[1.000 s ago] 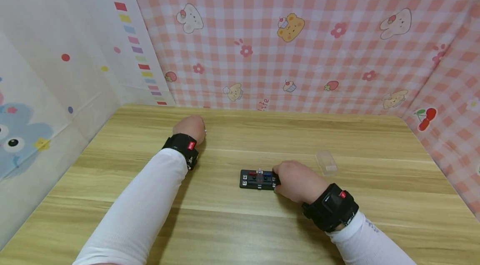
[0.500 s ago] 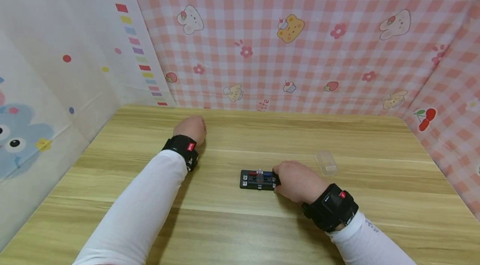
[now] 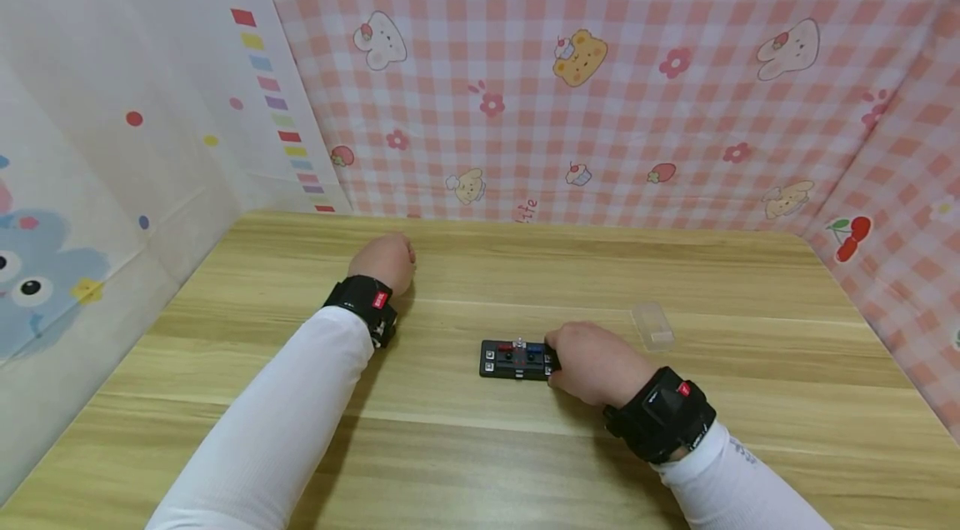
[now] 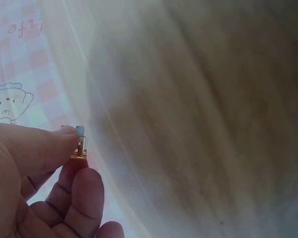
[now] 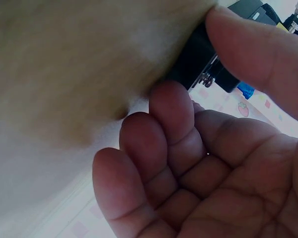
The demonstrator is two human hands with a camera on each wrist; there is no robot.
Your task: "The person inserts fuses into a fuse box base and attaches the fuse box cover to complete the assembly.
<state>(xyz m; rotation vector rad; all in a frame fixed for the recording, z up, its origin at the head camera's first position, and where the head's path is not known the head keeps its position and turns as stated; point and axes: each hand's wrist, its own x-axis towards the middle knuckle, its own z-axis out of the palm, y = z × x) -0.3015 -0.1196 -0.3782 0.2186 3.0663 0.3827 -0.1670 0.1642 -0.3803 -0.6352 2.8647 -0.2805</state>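
Observation:
At the back left of the table, my left hand (image 3: 384, 262) is held with its fingers curled. The left wrist view shows its thumb and forefinger pinching a small amber, see-through blade fuse (image 4: 79, 151) with a metal blade. A black fuse block (image 3: 517, 359) lies flat near the middle of the table, carrying a red fuse (image 3: 506, 347), a blue fuse (image 3: 535, 347) and metal screw terminals at its left end. My right hand (image 3: 596, 359) grips the block's right end between thumb and fingers, covering part of that end.
Behind the right hand, a clear plastic cover (image 3: 654, 327) lies on the wooden table (image 3: 465, 463). Pink checked cloth (image 3: 510, 47) rises along the back edge, and white patterned cloth (image 3: 172, 80) walls the left side.
My left hand has shifted very slightly toward me and to the right, still up at the back left. The right hand and the fuse block have stayed in place.

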